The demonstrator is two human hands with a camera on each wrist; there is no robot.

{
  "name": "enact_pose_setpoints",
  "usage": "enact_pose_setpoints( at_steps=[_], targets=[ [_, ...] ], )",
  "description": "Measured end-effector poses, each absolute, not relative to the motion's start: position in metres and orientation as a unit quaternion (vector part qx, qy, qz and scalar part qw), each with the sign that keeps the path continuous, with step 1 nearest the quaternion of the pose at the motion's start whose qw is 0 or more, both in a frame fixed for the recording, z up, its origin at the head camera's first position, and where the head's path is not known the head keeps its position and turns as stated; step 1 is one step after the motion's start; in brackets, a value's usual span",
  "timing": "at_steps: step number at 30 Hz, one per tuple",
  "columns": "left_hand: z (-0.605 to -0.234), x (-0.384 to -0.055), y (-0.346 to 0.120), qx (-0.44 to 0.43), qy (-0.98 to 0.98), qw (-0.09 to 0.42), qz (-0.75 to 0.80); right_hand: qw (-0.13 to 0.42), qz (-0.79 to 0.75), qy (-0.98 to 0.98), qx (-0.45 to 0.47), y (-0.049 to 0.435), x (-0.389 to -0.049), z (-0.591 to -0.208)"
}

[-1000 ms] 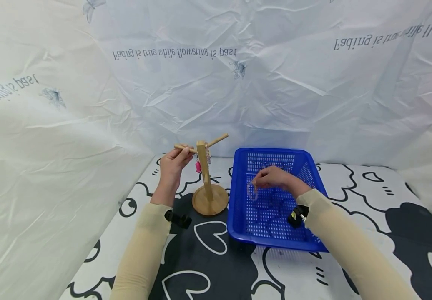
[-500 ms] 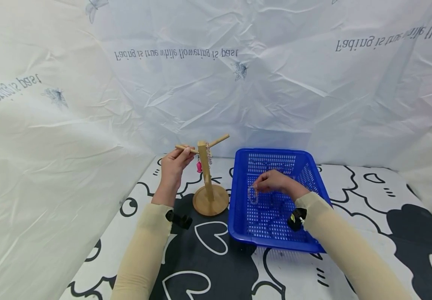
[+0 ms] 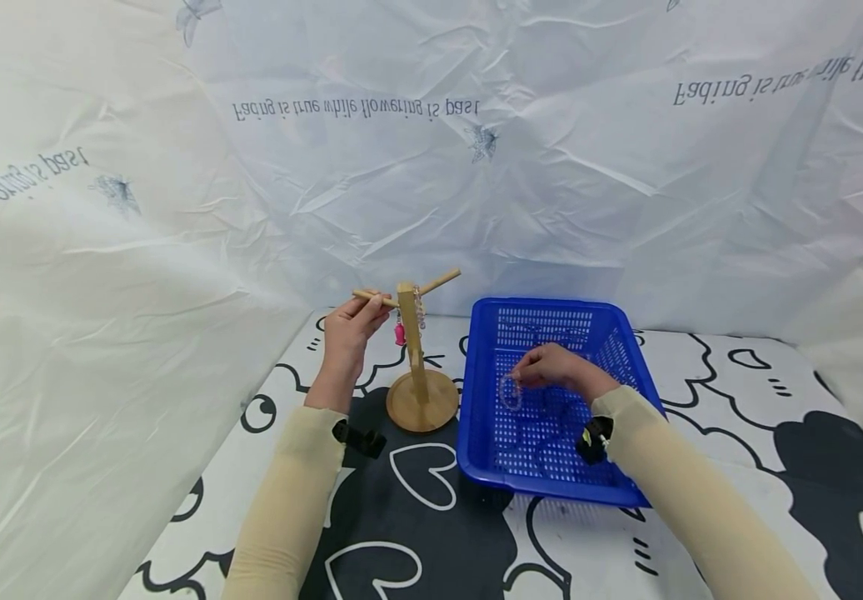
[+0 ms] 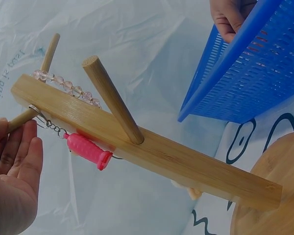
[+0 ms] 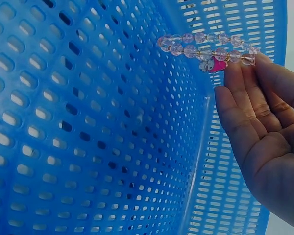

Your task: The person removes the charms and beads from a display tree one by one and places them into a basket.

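The head view, farthest back, looks forward and down over the rectangular blue perforated plastic basket; the left wrist view faces the basket from its left, past a pale wooden round-based stand close by; the right wrist view looks into the basket from close up; head and left wrist share the stand; head and right wrist, the held bracelet of clear pinkish beads.

In the left wrist view, left hand clipped by the left edge, a pale thing mostly hidden behind the post, no telling what! Head view: dim shapes inside the basket, too murky to name; the counter cut off at the bottom!
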State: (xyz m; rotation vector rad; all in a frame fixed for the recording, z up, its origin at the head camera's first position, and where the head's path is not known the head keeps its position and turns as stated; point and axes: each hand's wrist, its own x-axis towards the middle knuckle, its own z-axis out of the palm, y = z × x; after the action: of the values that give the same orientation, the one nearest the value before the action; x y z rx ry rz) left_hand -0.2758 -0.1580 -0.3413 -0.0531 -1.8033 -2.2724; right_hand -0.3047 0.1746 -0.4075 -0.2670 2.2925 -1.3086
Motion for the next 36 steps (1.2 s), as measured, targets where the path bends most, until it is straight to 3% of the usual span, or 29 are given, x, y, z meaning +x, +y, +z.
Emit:
enact_pose_setpoints(
  at_steps=[36],
  targets=[
    [-0.343,-0.279,-0.16,-0.022,-0.612,0.115,-0.782,0.247,-0.487,0.837,-0.042,0.191,-0.326,-0.435]
  ],
)
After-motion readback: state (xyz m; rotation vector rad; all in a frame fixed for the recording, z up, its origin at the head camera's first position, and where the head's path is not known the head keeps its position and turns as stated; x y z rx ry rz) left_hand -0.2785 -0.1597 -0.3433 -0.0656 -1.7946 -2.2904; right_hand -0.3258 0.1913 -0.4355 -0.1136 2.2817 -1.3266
